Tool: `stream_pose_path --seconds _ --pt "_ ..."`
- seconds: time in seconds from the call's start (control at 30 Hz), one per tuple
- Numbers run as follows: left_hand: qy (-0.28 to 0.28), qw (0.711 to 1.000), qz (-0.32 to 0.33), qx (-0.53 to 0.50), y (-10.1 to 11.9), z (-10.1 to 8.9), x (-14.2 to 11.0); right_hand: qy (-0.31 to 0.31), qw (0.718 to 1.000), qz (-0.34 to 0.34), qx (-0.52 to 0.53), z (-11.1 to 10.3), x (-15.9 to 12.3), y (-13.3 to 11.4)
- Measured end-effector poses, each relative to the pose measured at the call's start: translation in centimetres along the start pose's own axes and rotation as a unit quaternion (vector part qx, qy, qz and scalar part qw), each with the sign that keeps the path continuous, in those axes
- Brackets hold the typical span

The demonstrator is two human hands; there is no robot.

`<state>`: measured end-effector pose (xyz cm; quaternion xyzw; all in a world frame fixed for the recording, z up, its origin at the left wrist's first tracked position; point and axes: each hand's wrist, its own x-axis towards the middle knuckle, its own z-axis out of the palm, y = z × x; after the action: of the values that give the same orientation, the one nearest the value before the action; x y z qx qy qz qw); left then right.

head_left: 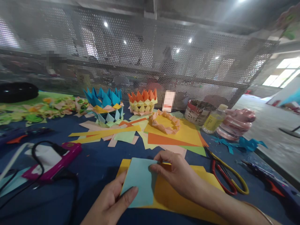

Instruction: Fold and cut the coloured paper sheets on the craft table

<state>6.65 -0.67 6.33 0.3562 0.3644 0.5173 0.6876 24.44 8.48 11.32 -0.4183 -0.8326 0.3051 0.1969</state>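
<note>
My left hand (112,201) grips the lower left edge of a light blue paper sheet (140,181), thumb on top and fingers underneath. My right hand (178,173) pinches the same sheet's upper right edge with fingertips pressed together. The blue sheet lies over a yellow-orange paper sheet (173,197) on the dark blue table (98,162). Red and yellow scissors (226,176) lie just right of my right hand.
Behind are a blue paper crown (105,104), an orange-yellow paper crown (142,101), a pink paper ring (165,121) on loose coloured sheets, a small bottle (214,118) and a woven basket (198,112). A pink glue gun (56,161) with black cord lies left. A perforated metal screen (150,62) closes the back.
</note>
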Motion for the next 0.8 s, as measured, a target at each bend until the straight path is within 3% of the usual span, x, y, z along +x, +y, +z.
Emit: stream_pose_path --seconds 0.3,0.63,0.8 --pt "0.016 0.999 -0.026 -0.028 0.01 -0.11 -0.21 -0.006 1.000 0.001 0.008 -0.05 -0.11 -0.09" --pt "0.070 0.996 -0.063 0.005 -0.57 -0.89 -0.21 -0.004 1.000 -0.004 0.012 -0.02 0.06 0.05" --pt "0.057 0.996 -0.063 0.013 -0.29 -0.58 -0.30 -0.001 1.000 -0.003 0.013 0.02 -0.09 0.02"
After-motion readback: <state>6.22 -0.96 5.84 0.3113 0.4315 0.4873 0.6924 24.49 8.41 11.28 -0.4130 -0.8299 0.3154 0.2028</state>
